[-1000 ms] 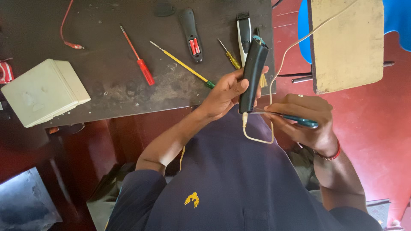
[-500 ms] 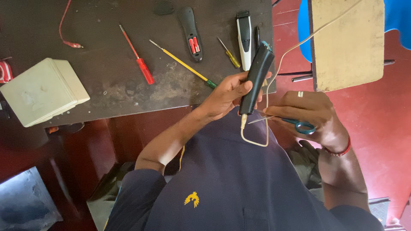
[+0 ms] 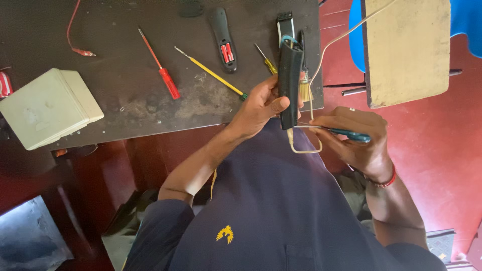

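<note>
Black hair clipper [image 3: 290,85], seemingly light and rigid, is gripped mid-body by left hand [image 3: 258,108]; right hand [image 3: 359,140] fingers are closed around a teal-handled screwdriver [image 3: 346,133].

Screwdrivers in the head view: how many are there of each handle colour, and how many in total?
Red screwdriver: 1
Yellow: 2, the long screwdriver and the short screwdriver
Teal screwdriver, in the right hand: 1
Total: 4
</note>
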